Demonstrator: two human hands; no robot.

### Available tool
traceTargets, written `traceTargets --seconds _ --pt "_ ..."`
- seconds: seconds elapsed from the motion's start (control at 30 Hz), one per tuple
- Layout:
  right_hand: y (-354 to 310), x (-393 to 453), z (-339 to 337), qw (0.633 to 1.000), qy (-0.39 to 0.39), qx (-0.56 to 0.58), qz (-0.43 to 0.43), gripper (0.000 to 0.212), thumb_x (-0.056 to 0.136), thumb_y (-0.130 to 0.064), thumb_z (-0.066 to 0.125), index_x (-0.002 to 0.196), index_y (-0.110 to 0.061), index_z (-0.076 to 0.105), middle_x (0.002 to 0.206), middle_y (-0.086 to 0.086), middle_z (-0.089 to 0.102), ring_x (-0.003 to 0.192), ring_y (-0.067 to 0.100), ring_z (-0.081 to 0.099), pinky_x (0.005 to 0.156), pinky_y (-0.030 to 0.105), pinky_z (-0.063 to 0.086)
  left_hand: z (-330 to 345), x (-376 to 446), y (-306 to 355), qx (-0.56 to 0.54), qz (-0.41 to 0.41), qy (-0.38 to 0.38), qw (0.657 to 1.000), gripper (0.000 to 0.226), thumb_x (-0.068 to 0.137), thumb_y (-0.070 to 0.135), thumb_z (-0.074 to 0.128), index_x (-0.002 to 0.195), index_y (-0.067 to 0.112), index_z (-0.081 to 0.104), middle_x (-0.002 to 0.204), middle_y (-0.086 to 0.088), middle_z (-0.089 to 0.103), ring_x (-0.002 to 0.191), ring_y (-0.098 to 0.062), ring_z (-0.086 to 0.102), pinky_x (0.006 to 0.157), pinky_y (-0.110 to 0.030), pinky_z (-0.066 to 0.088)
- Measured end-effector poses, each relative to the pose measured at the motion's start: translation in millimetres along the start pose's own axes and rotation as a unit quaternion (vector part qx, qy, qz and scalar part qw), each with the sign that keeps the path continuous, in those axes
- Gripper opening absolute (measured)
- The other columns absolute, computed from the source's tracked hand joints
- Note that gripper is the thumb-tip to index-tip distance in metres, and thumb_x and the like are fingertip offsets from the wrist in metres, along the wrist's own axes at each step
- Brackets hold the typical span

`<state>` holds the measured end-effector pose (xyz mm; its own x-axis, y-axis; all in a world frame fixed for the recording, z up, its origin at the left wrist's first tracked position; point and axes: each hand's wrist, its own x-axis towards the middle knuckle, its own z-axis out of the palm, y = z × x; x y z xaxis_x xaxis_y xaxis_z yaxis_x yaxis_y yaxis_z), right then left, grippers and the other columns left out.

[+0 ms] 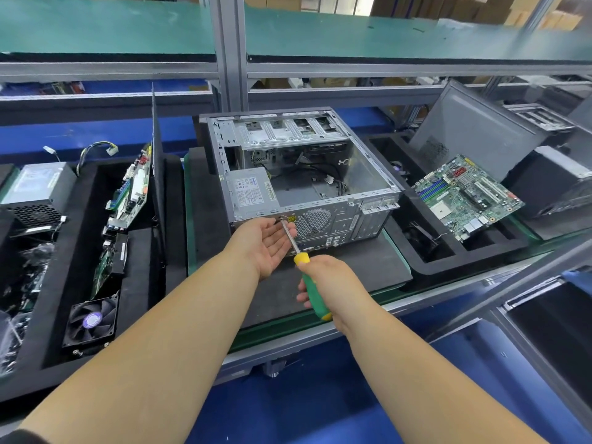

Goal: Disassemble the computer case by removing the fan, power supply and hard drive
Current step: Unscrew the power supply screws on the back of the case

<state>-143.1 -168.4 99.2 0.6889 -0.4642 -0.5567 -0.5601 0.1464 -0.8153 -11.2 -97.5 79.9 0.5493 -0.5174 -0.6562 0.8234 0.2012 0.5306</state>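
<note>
Centre-frame on the counter (368,270), right hand (330,280) grips screwdriver (309,274) at computer case (301,174); left hand (269,241) spread palm-up under its shaft

A white rating label (253,190) is borne on the power supply (248,195) inside the computer case (352,216), above and behind the left hand (267,243); a blue brand word heads it, possibly, but the print is too small to be read. A yellow triangular warning sign (291,218) is carried on the rear panel, just beside the screwdriver (315,290) tip. No other text is legible.
</note>
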Motion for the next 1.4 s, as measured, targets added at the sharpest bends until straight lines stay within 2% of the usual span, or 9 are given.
traceTargets --seconds 0.13,0.2,0.3,0.5,0.63,0.77,1.1,1.23,1.4 --pt "-5 -6 -1 0.998 -0.024 0.042 0.049 0.025 0.103 -0.016 0.039 0.087 -0.004 0.055 0.077 0.011 0.057 0.056 0.02 0.056 0.056 0.03 0.047 2 0 -2 0.011 0.014 0.011 1.0 0.023 0.097 0.02 0.052 0.094 0.006 0.069 0.083 -0.005 0.076 0.07 -0.013 0.073 0.056 -0.022 0.055" --pt "1 -2 1 0.999 0.003 0.029 -0.015 0.012 0.1 -0.016 0.05 0.103 -0.008 0.059 0.086 0.01 0.062 0.058 0.019 0.061 0.057 0.03 0.052 3 0 -2 0.018 0.02 0.014 1.0 0.021 0.096 0.019 0.053 0.093 0.006 0.069 0.083 -0.004 0.076 0.072 -0.013 0.072 0.06 -0.022 0.054" --pt "12 1 1 0.996 0.03 -0.025 -0.078 0.022 0.087 -0.024 0.074 0.104 -0.022 0.06 0.101 0.007 0.065 0.081 0.024 0.068 0.074 0.038 0.059 5 -1 -3 0.021 0.032 0.019 0.999 0.019 0.095 0.02 0.056 0.094 0.005 0.068 0.082 -0.004 0.075 0.075 -0.013 0.071 0.067 -0.022 0.055" --pt "11 6 3 0.992 0.061 -0.069 -0.089 0.039 0.074 -0.03 0.085 0.104 -0.026 0.06 0.092 -0.001 0.063 0.084 0.014 0.062 0.067 0.028 0.047 7 2 -6 0.051 0.06 0.041 0.996 0.016 0.094 0.024 0.062 0.093 0.009 0.067 0.082 -0.001 0.073 0.074 -0.01 0.069 0.071 -0.019 0.054" --pt "8 3 1 0.992 0.046 -0.089 -0.074 0.03 0.081 -0.035 0.078 0.102 -0.019 0.066 0.091 -0.001 0.069 0.082 0.013 0.061 0.064 0.028 0.044 6 5 -8 0.063 0.075 0.053 0.994 0.015 0.092 0.027 0.064 0.088 0.013 0.068 0.069 0.004 0.073 0.069 -0.005 0.068 0.054 -0.012 0.052" --pt "3 -1 -1 0.998 0.016 -0.021 -0.06 0.003 0.088 -0.018 0.064 0.086 -0.016 0.066 0.07 -0.002 0.07 0.066 0.013 0.057 0.059 0.025 0.042 4 8 -10 0.061 0.091 0.053 0.993 0.013 0.092 0.024 0.065 0.084 0.015 0.068 0.065 0.006 0.072 0.063 -0.003 0.068 0.053 -0.011 0.052" --pt "17 3 -5 0.995 -0.006 0.036 -0.098 0.019 0.097 -0.017 0.06 0.101 -0.036 0.061 0.092 0.006 0.062 0.053 0.011 0.063 0.053 0.025 0.052 1 4 -8 0.048 0.062 0.008 0.997 0.019 0.099 0.019 0.053 0.091 0.012 0.068 0.072 0.003 0.074 0.063 -0.004 0.07 0.052 -0.015 0.053" --pt "12 4 -2 0.997 -0.02 0.071 -0.027 0.017 0.1 -0.022 0.052 0.115 -0.018 0.059 0.09 0.007 0.067 0.058 0.012 0.063 0.054 0.026 0.053 -1 4 -7 0.046 0.045 0.008 0.998 0.019 0.098 0.017 0.052 0.091 0.01 0.069 0.074 0.001 0.075 0.065 -0.006 0.071 0.055 -0.018 0.053" --pt "11 5 0 0.996 -0.051 0.063 0.028 0.019 0.102 -0.022 0.05 0.106 -0.011 0.064 0.083 0.004 0.072 0.07 0.012 0.064 0.065 0.026 0.054 -4 4 -6 0.025 0.032 0.005 0.999 0.021 0.097 0.012 0.05 0.091 0.007 0.069 0.075 -0.002 0.075 0.072 -0.01 0.071 0.067 -0.021 0.053"
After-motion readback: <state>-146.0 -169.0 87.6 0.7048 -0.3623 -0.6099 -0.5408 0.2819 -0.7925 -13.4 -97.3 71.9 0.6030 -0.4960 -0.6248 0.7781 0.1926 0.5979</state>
